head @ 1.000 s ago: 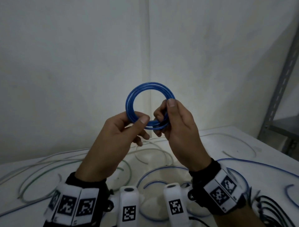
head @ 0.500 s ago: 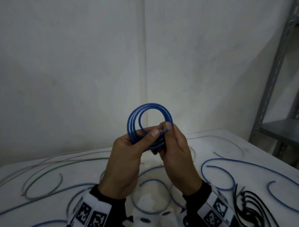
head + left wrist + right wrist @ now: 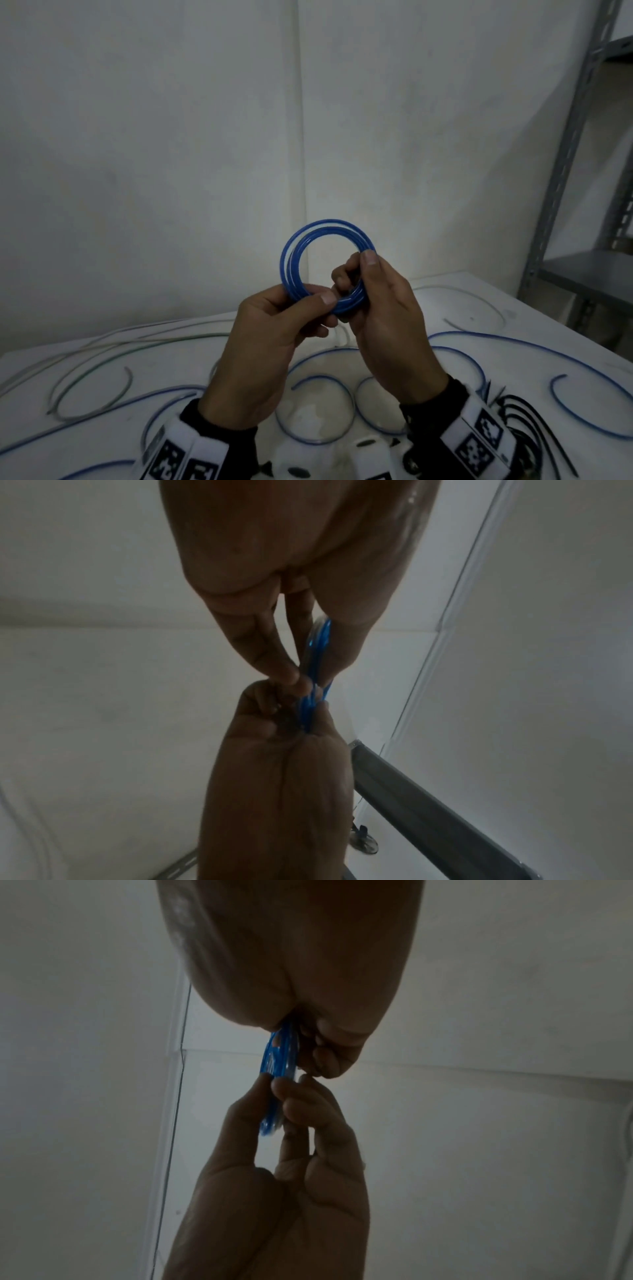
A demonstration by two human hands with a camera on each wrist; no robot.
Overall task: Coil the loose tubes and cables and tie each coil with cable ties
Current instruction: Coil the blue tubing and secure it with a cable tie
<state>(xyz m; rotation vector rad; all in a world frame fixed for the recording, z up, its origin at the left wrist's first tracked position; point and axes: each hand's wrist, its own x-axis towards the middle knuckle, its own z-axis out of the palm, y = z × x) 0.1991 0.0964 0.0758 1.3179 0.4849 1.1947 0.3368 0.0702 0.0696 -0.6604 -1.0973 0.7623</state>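
I held the blue tube coil (image 3: 325, 263) upright in front of me, above the surface (image 3: 534, 318). My left hand (image 3: 274, 342) pinched its rim at seven o'clock, my right hand (image 3: 380, 315) gripped it at four. The cable ties (image 3: 527, 418) lay at my right wrist's four o'clock, nearer that hand, I judged.

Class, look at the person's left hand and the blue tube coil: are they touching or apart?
Touching. In the head view the left hand pinches the lower edge of the blue tube coil, its thumb pressed across the loops.
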